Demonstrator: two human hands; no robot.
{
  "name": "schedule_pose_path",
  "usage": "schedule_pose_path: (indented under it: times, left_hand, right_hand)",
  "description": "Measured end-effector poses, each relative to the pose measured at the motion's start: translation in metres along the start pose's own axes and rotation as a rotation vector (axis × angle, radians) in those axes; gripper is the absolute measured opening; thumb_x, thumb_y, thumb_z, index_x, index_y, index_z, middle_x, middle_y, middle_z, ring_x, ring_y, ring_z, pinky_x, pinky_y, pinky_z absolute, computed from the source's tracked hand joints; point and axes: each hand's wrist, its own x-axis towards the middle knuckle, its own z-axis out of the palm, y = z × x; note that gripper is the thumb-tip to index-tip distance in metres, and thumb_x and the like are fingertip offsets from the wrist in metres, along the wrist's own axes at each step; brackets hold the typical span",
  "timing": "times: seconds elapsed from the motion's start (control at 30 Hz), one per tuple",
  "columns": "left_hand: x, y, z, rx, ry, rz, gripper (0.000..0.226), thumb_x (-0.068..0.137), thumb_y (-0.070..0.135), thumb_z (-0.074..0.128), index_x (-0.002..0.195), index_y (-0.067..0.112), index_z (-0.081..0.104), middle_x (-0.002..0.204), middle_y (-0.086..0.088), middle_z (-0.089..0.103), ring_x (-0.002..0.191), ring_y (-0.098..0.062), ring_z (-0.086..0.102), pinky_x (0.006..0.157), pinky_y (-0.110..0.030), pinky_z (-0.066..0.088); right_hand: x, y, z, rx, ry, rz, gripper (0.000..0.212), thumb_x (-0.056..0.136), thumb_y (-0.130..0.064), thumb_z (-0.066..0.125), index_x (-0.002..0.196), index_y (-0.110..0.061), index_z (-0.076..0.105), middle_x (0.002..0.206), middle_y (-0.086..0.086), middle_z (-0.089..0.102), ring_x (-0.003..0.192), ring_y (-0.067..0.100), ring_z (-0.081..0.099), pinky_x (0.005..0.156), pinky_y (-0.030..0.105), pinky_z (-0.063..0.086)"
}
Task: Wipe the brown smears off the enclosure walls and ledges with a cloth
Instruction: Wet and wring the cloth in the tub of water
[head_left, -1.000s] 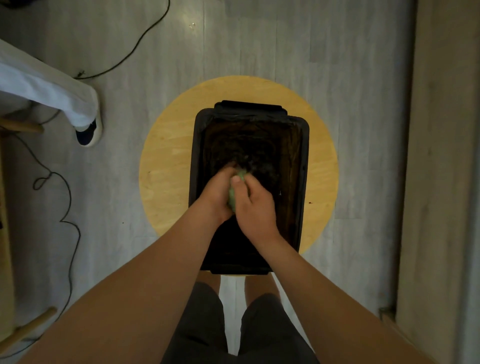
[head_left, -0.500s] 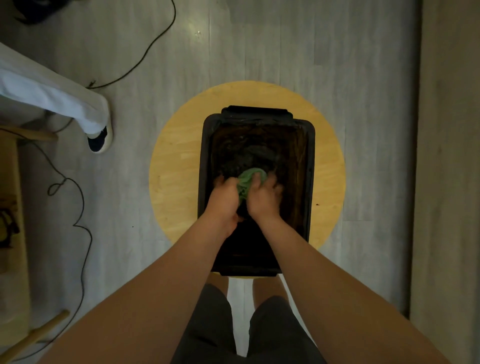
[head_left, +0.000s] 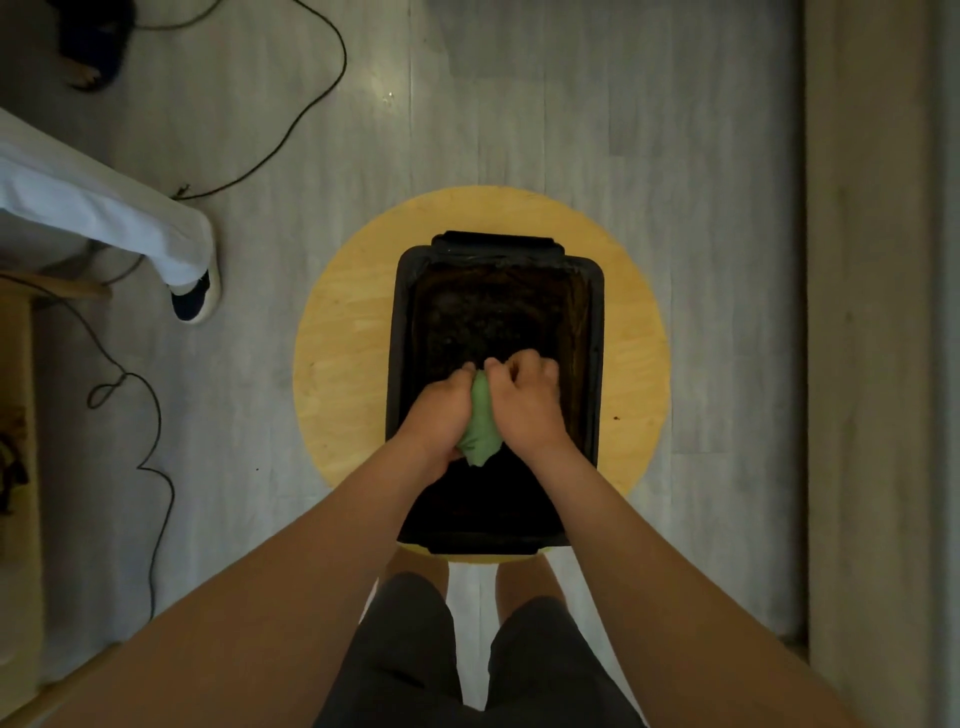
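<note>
A plain indoor room with a home-like look: grey wood-plank floor (head_left: 519, 104) beneath a round pale wooden table (head_left: 343, 364), thin black cables (head_left: 344, 57) trailing to its left.

The light is dim and flat, with a grey-green cast. A small glare spot (head_left: 388, 96) on the floor (head_left: 571, 130) points to light from above. The round wooden top (head_left: 343, 364) and the green cloth (head_left: 480, 423), gripped by the left hand (head_left: 440, 410) and right hand (head_left: 527, 405), read clearest. The black enclosure (head_left: 598, 364) swallows detail, and its brown smears (head_left: 577, 332) barely show. The corners darken, floor lines bow outward at the edges, and the forearms (head_left: 260, 623) balloon near the lens, slightly soft.
</note>
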Motion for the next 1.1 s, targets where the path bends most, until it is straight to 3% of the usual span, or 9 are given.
schedule_pose_path:
  times: [0.1,0.27,0.43,0.6,0.77,0.87,0.93,1.03,1.1]
  left_hand:
    - [-0.002,0.001,-0.002,-0.095,-0.029,-0.005,0.042,0.106,0.05,0.047,0.122,0.018,0.068,0.111,-0.011,0.076,0.105,-0.027,0.072,0.091,-0.04,0.059]
    - [-0.004,0.001,-0.002,-0.222,-0.031,-0.033,0.048,0.105,0.052,0.046,0.131,0.015,0.065,0.116,-0.013,0.076,0.106,-0.03,0.073,0.094,-0.047,0.059]
    - [-0.007,0.002,-0.007,0.003,0.055,0.09,0.045,0.099,0.052,0.052,0.132,0.021,0.054,0.124,-0.006,0.067,0.11,-0.024,0.067,0.1,-0.048,0.055]
    - [-0.017,0.011,-0.012,0.14,0.004,0.164,0.036,0.097,0.054,0.053,0.116,0.028,0.067,0.117,0.007,0.069,0.112,-0.015,0.064,0.107,-0.041,0.049]
    - [-0.02,0.017,-0.01,0.018,-0.141,0.204,0.035,0.098,0.03,0.069,0.126,0.009,0.065,0.115,-0.01,0.076,0.106,-0.026,0.074,0.099,-0.048,0.058]
    - [-0.019,0.018,-0.009,0.062,-0.067,0.207,0.034,0.093,0.019,0.074,0.123,0.008,0.062,0.116,-0.014,0.073,0.103,-0.028,0.074,0.094,-0.052,0.06]
    - [-0.019,0.018,-0.007,-0.012,-0.043,0.18,0.031,0.093,0.014,0.074,0.119,0.004,0.061,0.117,-0.017,0.072,0.103,-0.028,0.073,0.091,-0.049,0.061]
    - [-0.021,0.02,-0.005,-0.12,-0.009,0.154,0.021,0.097,0.013,0.07,0.112,0.002,0.061,0.115,-0.017,0.07,0.102,-0.027,0.072,0.077,-0.039,0.064]
    - [-0.022,0.023,-0.008,-0.146,-0.032,0.127,0.017,0.098,0.014,0.067,0.111,0.003,0.062,0.116,-0.016,0.07,0.103,-0.027,0.071,0.073,-0.036,0.062]
  right_hand:
    - [-0.009,-0.007,-0.009,0.116,-0.167,0.077,0.038,0.104,-0.052,0.043,0.117,-0.021,0.059,0.117,0.004,0.062,0.103,0.016,0.061,0.093,0.037,0.051]
    - [-0.02,-0.01,-0.011,0.047,-0.047,-0.054,0.052,0.107,-0.051,0.044,0.076,-0.013,0.061,0.075,0.003,0.065,0.068,0.015,0.062,0.061,0.03,0.044]
    - [-0.015,-0.008,-0.024,0.048,-0.004,-0.041,0.058,0.107,-0.053,0.042,0.093,-0.001,0.064,0.089,0.017,0.067,0.08,0.031,0.065,0.066,0.035,0.047]
    - [-0.014,-0.007,-0.03,0.06,-0.065,-0.061,0.05,0.11,-0.049,0.037,0.106,-0.008,0.065,0.1,0.008,0.068,0.091,0.021,0.066,0.077,0.036,0.051]
    - [-0.016,-0.01,-0.034,0.332,-0.205,0.071,0.037,0.107,-0.05,0.046,0.126,-0.02,0.056,0.12,0.007,0.066,0.106,0.022,0.068,0.089,0.045,0.062]
    - [-0.016,-0.014,-0.036,0.321,-0.161,0.14,0.051,0.104,-0.047,0.056,0.144,-0.021,0.037,0.124,0.004,0.057,0.104,0.02,0.067,0.079,0.042,0.065]
    - [-0.015,-0.014,-0.038,0.199,-0.186,0.1,0.057,0.104,-0.049,0.054,0.15,-0.024,0.033,0.128,0.003,0.058,0.107,0.019,0.066,0.088,0.043,0.063]
    - [-0.02,-0.016,-0.045,0.207,-0.392,0.095,0.076,0.094,-0.043,0.06,0.16,-0.036,0.023,0.136,-0.004,0.054,0.118,0.016,0.06,0.106,0.045,0.053]
    - [-0.024,-0.016,-0.05,0.107,-0.526,0.029,0.097,0.088,-0.035,0.067,0.163,-0.04,0.006,0.131,-0.009,0.052,0.117,0.014,0.059,0.102,0.036,0.055]
